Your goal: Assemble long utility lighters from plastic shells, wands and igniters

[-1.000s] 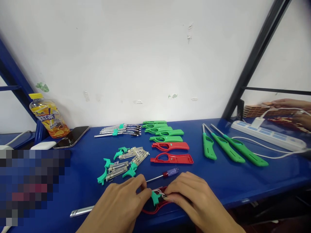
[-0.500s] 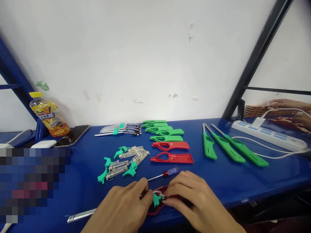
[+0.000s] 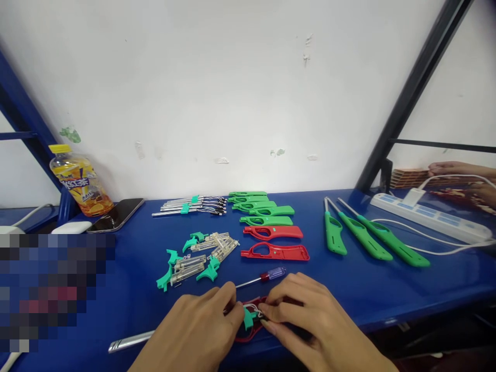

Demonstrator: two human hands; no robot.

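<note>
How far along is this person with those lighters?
Three green lighters look done: handles closed, metal tubes fitted. In hand is an open red shell, the left hand and right hand at its teal piece and white wires. Apparently left: two loose red shells, several green shells, wired tubes and clear parts beside more teal pieces.

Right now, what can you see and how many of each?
Wall: one, white, back.
Table: one, blue, middle.
Bottle: one, yellow, left.
Phone: one, black, left.
Case: one, white, left.
Thin rods: several, silver, back.
Handle halves: five green, two red, middle.
Tubes: several, clear, middle.
Triggers: several, green, middle.
Screwdriver: one, purple, middle.
Lighters: three, green, right.
Power strip: one, white, right.
Unfinished lighter: one, red, between hands.
Someone else's hand: at least one, far right.
Hands, left and right: two, front.
</note>
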